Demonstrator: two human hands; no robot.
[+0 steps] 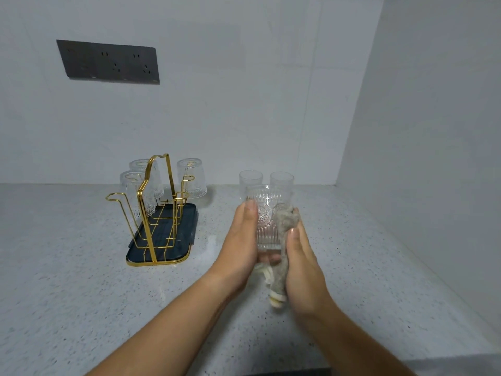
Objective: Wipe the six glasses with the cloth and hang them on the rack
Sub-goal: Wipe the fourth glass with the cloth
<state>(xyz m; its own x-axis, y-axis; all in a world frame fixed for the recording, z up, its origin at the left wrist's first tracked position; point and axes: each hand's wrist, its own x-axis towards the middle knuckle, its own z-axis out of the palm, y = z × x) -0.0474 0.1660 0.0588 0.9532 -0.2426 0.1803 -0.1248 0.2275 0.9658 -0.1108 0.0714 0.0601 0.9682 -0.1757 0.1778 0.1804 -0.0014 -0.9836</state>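
My left hand (240, 240) grips a clear embossed glass (267, 221) upright above the counter. My right hand (301, 256) presses a grey cloth (284, 240) against the glass's right side; the cloth hangs down below my palms. Two more clear glasses (250, 178) (282, 179) stand upright on the counter just behind the held one. To the left stands a gold wire rack (157, 202) on a dark tray (162, 253). Three glasses hang upside down on its far pegs: two on the left (132, 183) (139, 165), one on the right (191, 177).
The speckled grey countertop (81, 294) runs to a white wall at the back and a white side wall (420, 158) on the right. A dark socket panel (108, 62) is mounted on the back wall, upper left.
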